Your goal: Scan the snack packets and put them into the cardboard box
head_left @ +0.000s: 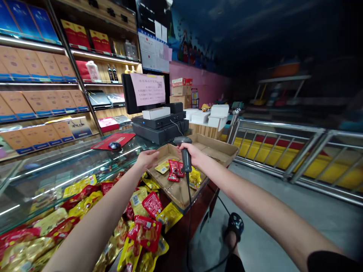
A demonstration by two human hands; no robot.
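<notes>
Over a cardboard tray (218, 149), right hand (194, 154) curls fingers around a barcode scanner (186, 160), left hand (146, 158) spreads fingers nearby

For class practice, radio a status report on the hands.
Right hand gripping black barcode scanner. Left hand open above cardboard tray. Scanner cable hanging down.

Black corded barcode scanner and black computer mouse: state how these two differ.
The black corded barcode scanner is raised in the right hand above an open cardboard box, while the black computer mouse lies untouched on a red mat. The scanner is long and pistol-shaped, its cord dangling; the mouse is small and rounded. Both are black.
</notes>
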